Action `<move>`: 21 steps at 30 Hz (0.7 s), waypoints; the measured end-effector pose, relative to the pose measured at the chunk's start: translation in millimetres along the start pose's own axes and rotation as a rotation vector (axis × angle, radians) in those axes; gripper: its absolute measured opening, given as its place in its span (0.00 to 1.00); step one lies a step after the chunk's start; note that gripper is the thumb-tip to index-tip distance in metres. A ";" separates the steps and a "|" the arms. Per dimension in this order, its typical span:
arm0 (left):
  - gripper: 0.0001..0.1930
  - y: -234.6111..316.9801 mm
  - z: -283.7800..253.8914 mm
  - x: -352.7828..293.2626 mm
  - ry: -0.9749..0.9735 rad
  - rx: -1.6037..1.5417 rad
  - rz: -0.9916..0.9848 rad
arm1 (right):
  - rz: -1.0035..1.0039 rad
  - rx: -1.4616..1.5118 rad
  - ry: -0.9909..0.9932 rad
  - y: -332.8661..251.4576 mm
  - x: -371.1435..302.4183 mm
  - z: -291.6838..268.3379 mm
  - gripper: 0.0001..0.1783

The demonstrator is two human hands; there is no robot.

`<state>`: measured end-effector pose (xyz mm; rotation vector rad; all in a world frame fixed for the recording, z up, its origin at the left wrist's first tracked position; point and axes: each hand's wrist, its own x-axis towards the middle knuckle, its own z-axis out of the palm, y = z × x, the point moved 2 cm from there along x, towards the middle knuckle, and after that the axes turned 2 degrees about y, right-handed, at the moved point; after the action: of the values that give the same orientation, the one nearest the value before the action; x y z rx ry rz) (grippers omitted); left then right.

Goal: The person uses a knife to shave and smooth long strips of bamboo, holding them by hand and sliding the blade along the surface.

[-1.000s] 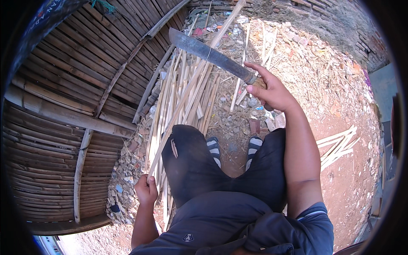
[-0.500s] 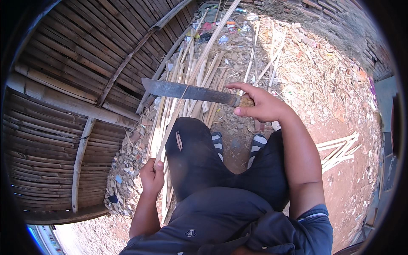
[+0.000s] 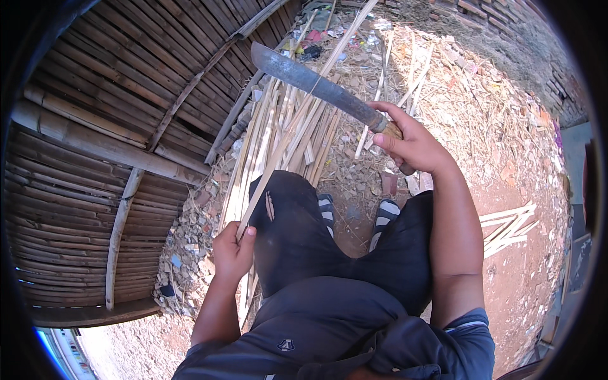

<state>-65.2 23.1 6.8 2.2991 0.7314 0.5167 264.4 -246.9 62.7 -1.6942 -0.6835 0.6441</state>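
Note:
A machete with a broad dark blade and a wooden handle is in my right hand; its blade points to the far left and crosses a long bamboo strip. My left hand, beside my left knee, pinches the near end of that pale strip, which slants away to the far right past the blade. Under it lies a heap of split bamboo strips on the ground. Whether the blade's edge bites into the strip cannot be made out.
On the left stands a bamboo slat wall with a thick pole. More cut strips lie on the dirt at right. Rubble and straw cover the ground ahead, up to a brick wall. My sandalled feet are close by.
The machete has moved farther away along the strip, its tip swinging up and away. My right hand moved with it. My left hand keeps its pinch and has shifted slightly.

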 end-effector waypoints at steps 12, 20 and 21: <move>0.22 10.5 9.4 5.8 -0.073 0.045 -0.053 | 0.045 -0.040 -0.043 5.9 2.4 -11.0 0.45; 0.21 7.5 25.9 14.5 -0.148 -0.136 -0.163 | -0.178 -0.312 -0.253 15.8 14.0 17.0 0.44; 0.20 9.9 25.3 14.7 -0.151 -0.137 -0.157 | -0.147 -0.281 -0.216 13.4 13.5 15.5 0.43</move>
<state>-36.9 14.1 -1.8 2.1072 0.7703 0.3080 263.9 -229.5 45.5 -1.8245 -1.0840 0.6556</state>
